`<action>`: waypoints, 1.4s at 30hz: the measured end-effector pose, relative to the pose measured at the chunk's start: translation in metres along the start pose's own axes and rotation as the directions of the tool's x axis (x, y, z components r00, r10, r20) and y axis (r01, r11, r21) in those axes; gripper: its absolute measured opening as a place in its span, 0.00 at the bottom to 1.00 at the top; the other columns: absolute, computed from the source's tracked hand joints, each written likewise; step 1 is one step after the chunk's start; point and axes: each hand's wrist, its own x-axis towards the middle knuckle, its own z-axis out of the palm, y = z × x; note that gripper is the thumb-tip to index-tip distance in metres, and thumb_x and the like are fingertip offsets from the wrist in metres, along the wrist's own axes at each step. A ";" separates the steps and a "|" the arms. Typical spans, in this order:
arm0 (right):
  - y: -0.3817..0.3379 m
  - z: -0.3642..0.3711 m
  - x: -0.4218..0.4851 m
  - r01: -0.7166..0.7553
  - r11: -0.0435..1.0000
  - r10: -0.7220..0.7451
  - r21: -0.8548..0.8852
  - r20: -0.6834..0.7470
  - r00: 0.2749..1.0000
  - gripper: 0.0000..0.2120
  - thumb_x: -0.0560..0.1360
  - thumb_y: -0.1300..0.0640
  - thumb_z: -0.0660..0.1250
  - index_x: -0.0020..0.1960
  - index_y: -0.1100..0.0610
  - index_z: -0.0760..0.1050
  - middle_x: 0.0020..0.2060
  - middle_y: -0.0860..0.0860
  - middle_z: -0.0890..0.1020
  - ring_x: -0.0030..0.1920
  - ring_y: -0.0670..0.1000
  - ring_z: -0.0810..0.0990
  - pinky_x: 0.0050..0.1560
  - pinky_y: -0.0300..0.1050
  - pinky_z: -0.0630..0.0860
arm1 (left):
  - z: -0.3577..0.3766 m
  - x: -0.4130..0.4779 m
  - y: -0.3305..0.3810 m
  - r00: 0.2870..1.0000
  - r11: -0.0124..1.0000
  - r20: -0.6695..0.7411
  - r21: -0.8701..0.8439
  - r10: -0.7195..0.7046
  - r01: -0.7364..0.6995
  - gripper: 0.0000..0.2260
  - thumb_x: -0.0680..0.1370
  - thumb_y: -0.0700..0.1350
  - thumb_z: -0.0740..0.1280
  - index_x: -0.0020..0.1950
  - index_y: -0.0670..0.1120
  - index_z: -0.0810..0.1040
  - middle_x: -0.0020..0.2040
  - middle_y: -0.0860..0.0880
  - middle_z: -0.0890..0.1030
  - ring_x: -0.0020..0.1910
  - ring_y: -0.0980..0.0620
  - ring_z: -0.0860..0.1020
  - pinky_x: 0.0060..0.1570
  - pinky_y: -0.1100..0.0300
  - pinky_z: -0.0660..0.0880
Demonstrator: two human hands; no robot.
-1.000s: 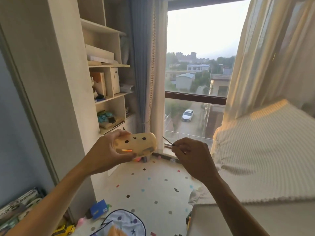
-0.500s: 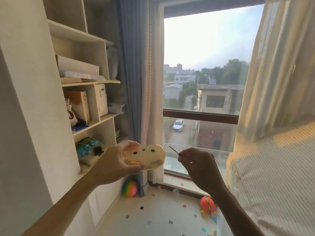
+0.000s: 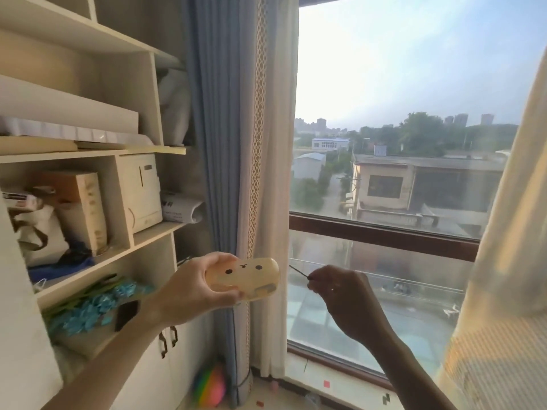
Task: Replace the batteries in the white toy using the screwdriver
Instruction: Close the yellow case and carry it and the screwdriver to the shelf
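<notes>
1. The left hand is wrapped tight around the white toy, holding it up in the air by the shelves.
2. The toy's little face points up.
3. The right hand pinches the thin screwdriver between its fingers.
4. The screwdriver tip points at the toy, close but not touching.
5. Both are in front of the window.

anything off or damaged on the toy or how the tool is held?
No visible damage. The toy sits in the left hand, face side up. The right hand pinches a thin screwdriver, tip short of the toy's end, not touching.
</notes>
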 end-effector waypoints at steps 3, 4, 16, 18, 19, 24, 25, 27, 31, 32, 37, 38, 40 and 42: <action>0.036 0.015 0.076 0.003 1.000 -0.002 -0.019 0.033 0.999 0.06 0.77 0.60 0.75 0.50 0.50 0.88 0.44 0.43 0.90 0.45 0.40 0.88 0.52 0.44 0.85 | 0.001 0.070 -0.032 0.999 1.000 -0.026 -0.006 -0.022 0.022 0.31 0.65 0.67 0.80 0.66 0.62 0.77 0.58 0.61 0.84 0.60 0.53 0.83 0.55 0.55 0.85; 0.046 0.021 0.100 0.003 1.000 -0.003 -0.017 0.038 0.999 0.06 0.77 0.59 0.75 0.50 0.50 0.88 0.44 0.43 0.90 0.45 0.39 0.88 0.52 0.43 0.85 | 0.000 0.091 -0.043 0.999 1.000 -0.036 -0.005 -0.028 0.028 0.31 0.65 0.66 0.79 0.66 0.62 0.77 0.58 0.61 0.84 0.60 0.53 0.83 0.55 0.55 0.85; 0.096 0.188 0.339 0.141 0.990 -0.143 0.026 0.145 0.979 0.05 0.77 0.58 0.75 0.50 0.51 0.88 0.44 0.42 0.89 0.44 0.42 0.88 0.51 0.37 0.83 | -0.065 0.270 -0.196 0.980 0.983 -0.172 0.136 -0.099 0.123 0.34 0.64 0.66 0.79 0.67 0.60 0.76 0.58 0.62 0.83 0.56 0.57 0.82 0.50 0.62 0.84; 0.093 0.225 0.378 0.174 0.984 -0.176 0.028 0.191 0.966 0.05 0.77 0.57 0.75 0.51 0.50 0.88 0.45 0.43 0.90 0.45 0.42 0.88 0.51 0.40 0.85 | -0.088 0.287 -0.224 0.969 0.974 -0.202 0.146 -0.142 0.173 0.35 0.63 0.67 0.78 0.67 0.60 0.76 0.58 0.62 0.82 0.56 0.57 0.82 0.50 0.61 0.84; 0.091 0.245 0.398 0.191 0.981 -0.193 0.030 0.221 0.956 0.05 0.78 0.56 0.74 0.51 0.50 0.88 0.45 0.43 0.90 0.45 0.42 0.88 0.51 0.40 0.85 | -0.099 0.294 -0.237 0.961 0.968 -0.224 0.154 -0.161 0.198 0.34 0.64 0.67 0.78 0.68 0.60 0.75 0.59 0.62 0.82 0.56 0.57 0.82 0.51 0.60 0.84; 0.074 0.348 0.478 0.259 0.961 -0.275 0.093 0.373 0.886 0.06 0.80 0.55 0.71 0.47 0.47 0.86 0.34 0.44 0.86 0.35 0.36 0.83 0.35 0.22 0.73 | -0.151 0.313 -0.301 0.897 0.912 -0.344 0.198 -0.278 0.359 0.34 0.67 0.64 0.80 0.70 0.60 0.74 0.62 0.62 0.79 0.60 0.59 0.78 0.55 0.61 0.81; 0.070 0.367 0.490 0.274 0.956 -0.293 0.104 0.396 0.871 0.06 0.80 0.55 0.72 0.48 0.48 0.87 0.34 0.42 0.85 0.36 0.32 0.82 0.36 0.20 0.72 | -0.159 0.315 -0.312 0.879 0.896 -0.366 0.203 -0.304 0.395 0.33 0.67 0.63 0.80 0.70 0.60 0.74 0.62 0.62 0.78 0.60 0.60 0.78 0.54 0.64 0.79; 0.064 0.409 0.516 0.306 0.943 -0.332 0.131 0.430 0.839 0.05 0.79 0.56 0.72 0.48 0.49 0.87 0.31 0.39 0.82 0.37 0.31 0.81 0.38 0.20 0.71 | -0.176 0.317 -0.338 0.832 0.854 -0.420 0.209 -0.361 0.476 0.34 0.68 0.61 0.81 0.71 0.59 0.73 0.63 0.62 0.77 0.61 0.61 0.76 0.53 0.68 0.74; 0.053 0.487 0.569 0.386 0.891 -0.455 0.240 0.466 0.759 0.04 0.79 0.57 0.73 0.49 0.51 0.87 0.40 0.43 0.88 0.40 0.42 0.85 0.48 0.42 0.83 | -0.204 0.320 -0.389 0.716 0.734 -0.518 0.224 -0.468 0.642 0.41 0.66 0.64 0.80 0.75 0.56 0.71 0.67 0.60 0.77 0.65 0.59 0.76 0.64 0.60 0.75; 0.049 0.506 0.579 0.394 0.884 -0.468 0.253 0.508 0.723 0.05 0.80 0.57 0.72 0.50 0.53 0.87 0.42 0.45 0.87 0.42 0.45 0.84 0.49 0.46 0.84 | -0.209 0.320 -0.401 0.680 0.700 -0.534 0.212 -0.502 0.682 0.41 0.66 0.63 0.80 0.76 0.55 0.71 0.67 0.59 0.77 0.65 0.58 0.76 0.67 0.56 0.76; 0.036 0.594 0.607 0.472 0.849 -0.506 0.238 0.623 0.596 0.06 0.79 0.52 0.71 0.45 0.50 0.85 0.41 0.49 0.86 0.45 0.51 0.83 0.50 0.55 0.83 | -0.214 0.332 -0.440 0.565 0.514 -0.549 0.262 -0.616 0.816 0.35 0.72 0.59 0.78 0.76 0.52 0.71 0.67 0.56 0.75 0.64 0.56 0.77 0.66 0.53 0.77; 0.033 0.610 0.608 0.559 0.805 -0.546 0.198 0.617 0.567 0.06 0.78 0.50 0.71 0.45 0.49 0.85 0.40 0.48 0.86 0.46 0.51 0.81 0.52 0.54 0.80 | -0.213 0.335 -0.446 0.549 0.479 -0.549 0.281 -0.630 0.831 0.33 0.73 0.60 0.77 0.75 0.52 0.72 0.67 0.55 0.75 0.63 0.56 0.77 0.65 0.55 0.77; 0.025 0.631 0.607 0.704 0.704 -0.601 0.088 0.602 0.526 0.06 0.77 0.49 0.71 0.46 0.49 0.85 0.42 0.49 0.86 0.48 0.52 0.80 0.55 0.52 0.74 | -0.209 0.337 -0.460 0.520 0.433 -0.548 0.291 -0.655 0.853 0.31 0.74 0.63 0.74 0.73 0.53 0.72 0.66 0.56 0.74 0.62 0.57 0.76 0.62 0.58 0.77; 0.019 0.645 0.601 0.768 0.640 -0.597 0.004 0.633 0.493 0.05 0.77 0.51 0.71 0.48 0.51 0.84 0.48 0.52 0.86 0.53 0.54 0.79 0.61 0.54 0.71 | -0.202 0.339 -0.471 0.497 0.408 -0.537 0.285 -0.681 0.867 0.30 0.73 0.67 0.72 0.71 0.57 0.72 0.64 0.58 0.72 0.60 0.59 0.75 0.61 0.60 0.76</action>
